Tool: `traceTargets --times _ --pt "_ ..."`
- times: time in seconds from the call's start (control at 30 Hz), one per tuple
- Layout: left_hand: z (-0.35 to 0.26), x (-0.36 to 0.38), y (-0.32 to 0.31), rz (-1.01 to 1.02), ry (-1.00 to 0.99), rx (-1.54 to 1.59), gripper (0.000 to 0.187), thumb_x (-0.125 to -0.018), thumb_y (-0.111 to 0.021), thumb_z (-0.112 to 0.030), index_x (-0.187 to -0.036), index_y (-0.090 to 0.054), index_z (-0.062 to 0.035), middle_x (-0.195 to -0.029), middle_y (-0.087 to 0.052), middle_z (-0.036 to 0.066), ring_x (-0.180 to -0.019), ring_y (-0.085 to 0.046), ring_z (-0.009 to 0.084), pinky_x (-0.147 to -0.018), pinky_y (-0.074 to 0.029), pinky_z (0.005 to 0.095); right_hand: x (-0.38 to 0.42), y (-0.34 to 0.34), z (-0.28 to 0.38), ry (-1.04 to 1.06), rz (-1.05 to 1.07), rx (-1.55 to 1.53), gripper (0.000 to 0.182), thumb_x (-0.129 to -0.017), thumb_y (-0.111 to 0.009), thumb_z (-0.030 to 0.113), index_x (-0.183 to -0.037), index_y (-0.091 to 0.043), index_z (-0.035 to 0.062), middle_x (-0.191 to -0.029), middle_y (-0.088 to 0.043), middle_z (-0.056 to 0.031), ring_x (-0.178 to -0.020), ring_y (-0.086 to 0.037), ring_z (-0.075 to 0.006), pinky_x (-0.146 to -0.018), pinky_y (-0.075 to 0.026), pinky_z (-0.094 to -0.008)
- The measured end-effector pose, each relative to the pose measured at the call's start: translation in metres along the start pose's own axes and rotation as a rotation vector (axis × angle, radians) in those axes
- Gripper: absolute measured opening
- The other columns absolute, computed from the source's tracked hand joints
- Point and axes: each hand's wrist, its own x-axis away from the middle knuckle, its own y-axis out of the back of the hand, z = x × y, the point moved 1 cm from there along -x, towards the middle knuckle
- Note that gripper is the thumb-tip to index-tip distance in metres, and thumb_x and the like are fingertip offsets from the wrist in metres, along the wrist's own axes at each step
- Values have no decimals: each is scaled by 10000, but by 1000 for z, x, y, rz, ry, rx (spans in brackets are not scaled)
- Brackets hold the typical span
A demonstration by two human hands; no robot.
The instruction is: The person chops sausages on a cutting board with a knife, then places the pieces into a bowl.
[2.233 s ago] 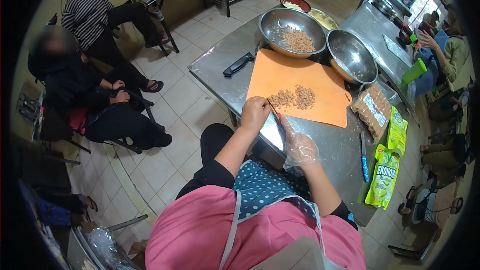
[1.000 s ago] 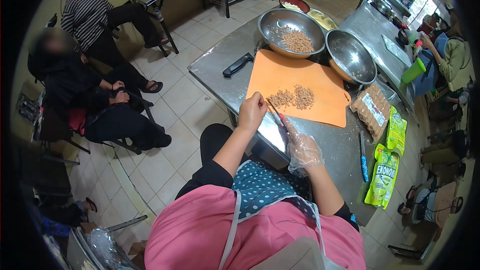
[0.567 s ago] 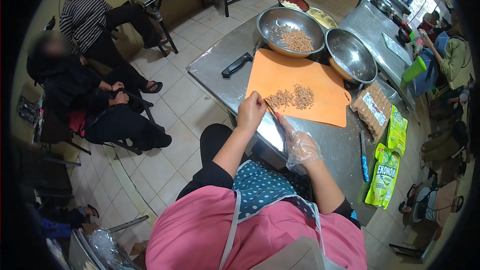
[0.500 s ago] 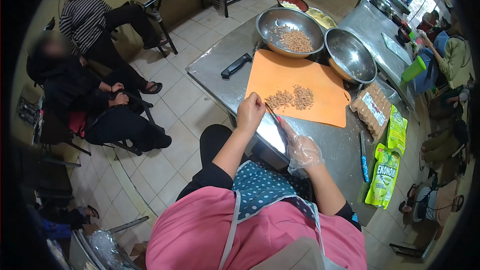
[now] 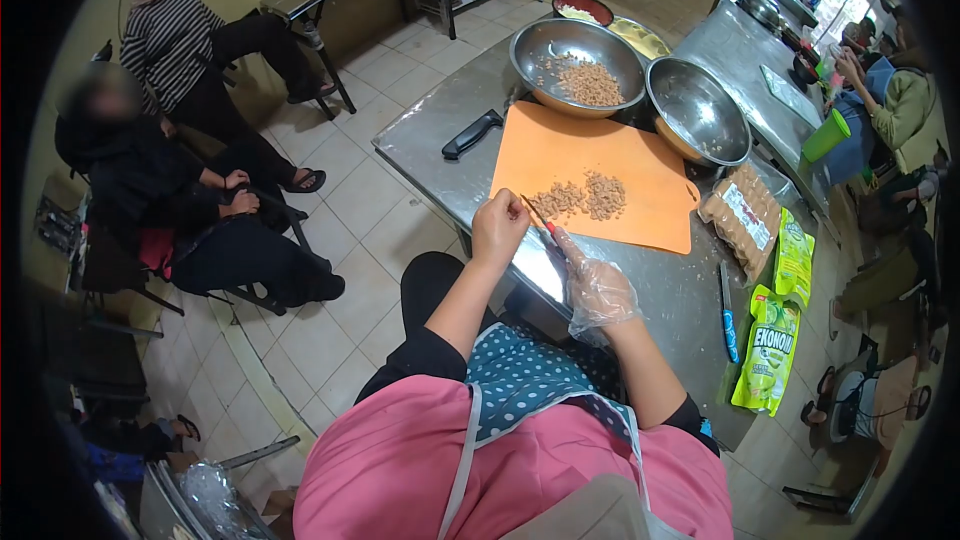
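Note:
My bare left hand (image 5: 500,227) is closed in a pinch near the lower left corner of the orange cutting board (image 5: 640,160); what its fingertips hold is too small to name. My right hand (image 5: 600,290), in a clear plastic glove, grips a small knife (image 5: 538,213) with a red handle, its blade tip close to my left fingertips. Chopped brown pieces (image 5: 604,196) lie in two small heaps on the board. Behind the board stands a metal bowl (image 5: 590,85) with more chopped pieces in it, and beside it a second metal bowl (image 5: 700,110) with a few bits inside.
A black-handled knife (image 5: 472,135) lies left of the board. To the right are a pack of brown sausages (image 5: 742,220), a blue-handled knife (image 5: 729,320) and green pouches (image 5: 768,355). Two people sit at the left; others stand at the far right.
My right hand and the small knife have moved slightly up and left, toward my left fingertips. My left hand stays in nearly the same place.

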Motion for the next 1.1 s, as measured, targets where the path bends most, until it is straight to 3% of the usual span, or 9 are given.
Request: traceTargets --times 0.5,0.6,0.73,0.8,0.9,0.97,1.1 --pt "-4 0 2 10 2 7 147 -672 -647 -74 -687 -518 -5 -592 -559 107 -537 -569 210 -523 -453 305 -7 4 0 34 65 29 577 -822 -445 134 -1357 -302 294 -735 -597 -253 -659 -602 -388 -586 -448 -475" --pt "-3 0 2 30 16 1 155 -683 -654 -80 -692 -519 -5 -598 -565 106 -538 -569 208 -525 -452 307 4 9 -2 8 114 52 694 -746 -477 67 -1374 -264 274 -757 -612 -236 -693 -613 -381 -613 -474 -467" --pt "-6 -1 5 18 -7 -6 152 -702 -654 -85 -707 -525 -5 -599 -567 104 -533 -564 206 -525 -451 304 18 10 -10 -56 139 13 607 -819 -451 115 -1360 -277 330 -777 -608 -245 -704 -614 -384 -616 -465 -470" --pt "-10 0 10 98 67 34 101 -719 -623 -73 -723 -538 -18 -659 -595 119 -627 -600 259 -590 -474 351 21 12 -12 -98 150 -6 548 -861 -440 147 -1346 -298 358 -792 -604 -253 -716 -614 -387 -620 -461 -474" --pt "-7 -1 14 146 71 86 91 -735 -606 -69 -794 -564 -15 -727 -619 127 -652 -612 259 -605 -484 343 22 9 -20 -167 203 -114 519 -880 -443 172 -1345 -306 360 -928 -607 -245 -846 -612 -375 -723 -470 -450" --pt "-7 -1 18 154 91 123 110 -735 -602 -69 -826 -570 -17 -756 -624 130 -673 -614 260 -615 -485 341 18 -2 -35 -97 99 -316 527 -870 -433 180 -1355 -297 331 -914 -611 -236 -815 -611 -376 -736 -462 -435" --pt "-5 -1 22 187 99 76 165 -726 -603 -67 -881 -577 -16 -815 -630 137 -731 -614 265 -661 -486 339 16 -1 -31 -90 -73 -299 509 -870 -442 195 -1346 -319 327 -934 -605 -246 -851 -604 -385 -765 -457 -437"
